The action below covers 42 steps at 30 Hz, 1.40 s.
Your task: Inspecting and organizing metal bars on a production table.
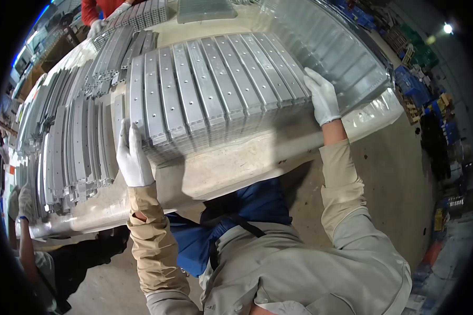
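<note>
In front of me is a stack of silver metal bars (210, 89), laid side by side in layers that seem to sit in clear plastic trays. Small holes dot the bars' upper faces. My left hand (134, 159), in a white glove, grips the stack's near left corner, its fingers pointing away from me along the side. At the right end, my right hand (323, 97), also gloved in white, holds the stack's edge with its fingers bent over the corner. The undersides of both hands are hidden.
Loose metal profiles (73, 152) lie in piles left of the stack. Empty clear plastic trays (331, 47) stand at the right on the wrapped table (231, 181). One person's gloved hand (97, 27) is at the far side; another person's hands (24, 202) are at the left edge.
</note>
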Available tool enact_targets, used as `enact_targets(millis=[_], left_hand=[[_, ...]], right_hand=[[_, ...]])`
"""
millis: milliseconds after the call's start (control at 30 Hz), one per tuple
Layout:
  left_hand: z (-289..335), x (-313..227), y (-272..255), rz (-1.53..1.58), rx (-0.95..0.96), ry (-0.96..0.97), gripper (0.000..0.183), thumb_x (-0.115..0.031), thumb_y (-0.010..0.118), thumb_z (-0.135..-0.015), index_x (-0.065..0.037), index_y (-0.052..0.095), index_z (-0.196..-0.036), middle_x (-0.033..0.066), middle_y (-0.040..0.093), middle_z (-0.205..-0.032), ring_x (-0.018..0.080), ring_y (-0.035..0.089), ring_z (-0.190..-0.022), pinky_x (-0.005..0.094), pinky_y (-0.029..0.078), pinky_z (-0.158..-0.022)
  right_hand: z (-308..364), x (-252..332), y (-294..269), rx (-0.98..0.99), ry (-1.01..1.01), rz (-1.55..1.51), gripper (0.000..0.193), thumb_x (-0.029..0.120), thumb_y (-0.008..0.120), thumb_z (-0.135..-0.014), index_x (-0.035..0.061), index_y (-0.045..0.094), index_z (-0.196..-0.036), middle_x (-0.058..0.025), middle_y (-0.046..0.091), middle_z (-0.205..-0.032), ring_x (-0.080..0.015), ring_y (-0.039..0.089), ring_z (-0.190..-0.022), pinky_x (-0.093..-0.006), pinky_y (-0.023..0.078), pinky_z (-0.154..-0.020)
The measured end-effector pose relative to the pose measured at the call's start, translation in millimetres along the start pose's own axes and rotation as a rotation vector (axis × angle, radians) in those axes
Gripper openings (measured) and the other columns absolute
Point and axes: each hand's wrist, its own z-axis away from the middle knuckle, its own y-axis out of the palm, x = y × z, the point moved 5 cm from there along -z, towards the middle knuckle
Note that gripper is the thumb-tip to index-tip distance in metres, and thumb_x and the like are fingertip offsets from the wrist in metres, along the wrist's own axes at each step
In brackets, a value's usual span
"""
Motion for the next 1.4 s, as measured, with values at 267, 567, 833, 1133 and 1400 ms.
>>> enact_targets(millis=[267, 567, 833, 1133, 1400], left_hand=[[14.1, 5.4, -9.2, -0.011, -0.062, 0.016, 0.051, -0.023, 0.053, -0.109, 0.008, 0.048, -0.149, 0.0145, 0.063, -0.137, 0.0155, 0.059, -0.119, 0.0296, 0.046, -0.105], [15.9, 11.4, 0.6, -0.091, -0.251, 0.075, 0.046, -0.027, 0.048, -0.111, 0.005, 0.057, -0.142, 0.0162, 0.067, -0.131, 0.0193, 0.063, -0.111, 0.0313, 0.049, -0.098], [12.5, 23.7, 3.8, -0.193, -0.437, 0.268, 0.050, -0.038, 0.044, -0.112, 0.001, 0.064, -0.136, 0.0111, 0.071, -0.113, 0.0166, 0.061, -0.096, 0.0315, 0.050, -0.088], [-2.7, 41.9, -10.0, -0.133, -0.329, 0.091, 0.051, -0.038, 0.043, -0.112, 0.003, 0.064, -0.136, 0.0155, 0.071, -0.124, 0.0185, 0.064, -0.107, 0.0326, 0.050, -0.094], [1.6, 32.9, -9.5, -0.137, -0.284, 0.161, 0.048, -0.031, 0.043, -0.113, 0.006, 0.061, -0.137, 0.0169, 0.068, -0.130, 0.0215, 0.063, -0.121, 0.0325, 0.047, -0.107]], right_hand=[[10.8, 7.9, 3.1, -0.073, -0.072, 0.090, 0.036, 0.009, 0.056, -0.101, -0.0043, 0.065, -0.134, -0.0141, 0.070, -0.132, -0.0162, 0.065, -0.118, -0.0277, 0.047, -0.103], [24.7, 11.4, 3.1, -0.186, -0.217, 0.297, 0.036, 0.016, 0.053, -0.106, -0.0037, 0.065, -0.133, -0.0184, 0.069, -0.133, -0.0257, 0.065, -0.124, -0.0311, 0.047, -0.106], [64.8, 35.9, -4.7, -0.291, -0.393, 0.414, 0.039, 0.022, 0.062, -0.103, -0.0035, 0.063, -0.133, -0.0193, 0.066, -0.135, -0.0303, 0.064, -0.125, -0.0360, 0.050, -0.105], [65.8, 71.3, -98.5, -0.609, -0.311, 0.445, 0.050, 0.021, 0.083, -0.086, -0.0099, 0.065, -0.121, -0.0160, 0.067, -0.103, -0.0314, 0.066, -0.105, -0.0369, 0.052, -0.095], [82.1, 117.8, -66.1, -0.835, -0.809, 0.864, 0.047, 0.017, 0.082, -0.084, -0.0066, 0.066, -0.121, -0.0194, 0.068, -0.114, -0.0341, 0.066, -0.106, -0.0419, 0.051, -0.098]])
